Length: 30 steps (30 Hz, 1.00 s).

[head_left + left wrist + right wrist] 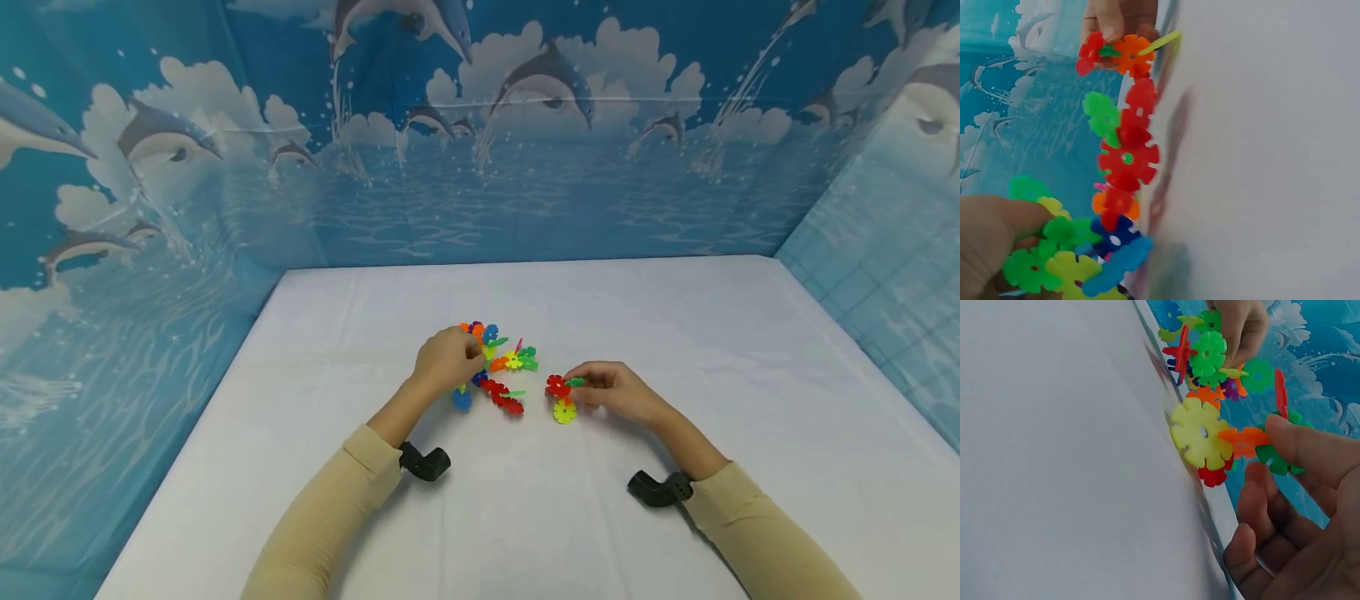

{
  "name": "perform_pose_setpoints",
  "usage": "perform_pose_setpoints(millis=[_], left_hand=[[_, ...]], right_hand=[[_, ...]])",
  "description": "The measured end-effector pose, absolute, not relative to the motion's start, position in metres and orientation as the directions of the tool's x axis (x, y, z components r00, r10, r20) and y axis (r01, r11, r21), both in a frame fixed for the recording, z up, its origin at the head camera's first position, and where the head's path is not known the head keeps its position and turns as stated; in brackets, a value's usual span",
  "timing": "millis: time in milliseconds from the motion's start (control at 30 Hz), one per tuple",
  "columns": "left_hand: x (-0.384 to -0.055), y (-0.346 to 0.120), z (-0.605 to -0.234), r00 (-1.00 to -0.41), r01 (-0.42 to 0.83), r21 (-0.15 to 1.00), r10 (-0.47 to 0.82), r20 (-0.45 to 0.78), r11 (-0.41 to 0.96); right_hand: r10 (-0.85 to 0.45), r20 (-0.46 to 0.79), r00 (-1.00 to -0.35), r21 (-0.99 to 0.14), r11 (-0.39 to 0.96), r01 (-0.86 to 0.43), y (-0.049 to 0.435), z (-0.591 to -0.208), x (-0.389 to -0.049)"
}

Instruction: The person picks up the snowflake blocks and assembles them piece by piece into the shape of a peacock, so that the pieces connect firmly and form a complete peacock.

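Notched plastic flower discs in many colours are joined into two clusters. My left hand [452, 358] grips the larger cluster [498, 392]. In the left wrist view its thumb and fingers hold green discs [1063, 234], and a chain of red discs [1129, 164] runs out from there. To the right, my right hand [618, 390] pinches a smaller cluster [558, 387]. The right wrist view shows thumb and fingers on its green disc [1280, 464], joined to an orange disc [1242, 442] and a yellow disc [1200, 432]. A gap separates the clusters in the head view.
A white cloth covers the table [525, 517]. Behind it and along the sides hang blue curtains [525, 200] printed with dolphins. Each wrist carries a black camera mount [425, 462]. Beige sleeves [330, 508] cover both forearms.
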<state>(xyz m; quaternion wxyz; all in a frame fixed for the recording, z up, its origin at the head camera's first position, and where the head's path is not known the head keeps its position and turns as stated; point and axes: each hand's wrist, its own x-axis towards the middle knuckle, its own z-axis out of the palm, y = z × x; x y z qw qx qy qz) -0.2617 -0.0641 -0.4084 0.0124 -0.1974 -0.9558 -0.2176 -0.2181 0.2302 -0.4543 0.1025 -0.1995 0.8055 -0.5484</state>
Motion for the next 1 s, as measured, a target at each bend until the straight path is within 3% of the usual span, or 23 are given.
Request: perform_pose_setpoints(millis=[300, 633, 1000], left_hand=[[-0.239, -0.092, -0.444, -0.789, 0.615, 0.55, 0.451, 0.418, 0.566], [-0.227, -0.086, -0.458, -0.679, 0.723, 0.589, 0.53, 0.508, 0.361], [-0.217, -0.075, -0.464, -0.68, 0.724, 0.614, 0.47, 0.562, 0.314]], right_hand=[[-0.383, 0.135, -0.914, -0.886, 0.366, -0.284, 0.216, -0.453, -0.214], [-0.404, 0.231, -0.885, -0.832, 0.389, -0.395, 0.188, -0.456, -0.202], [-0.396, 0.265, -0.879, -0.777, 0.452, -0.438, 0.177, -0.45, -0.196]])
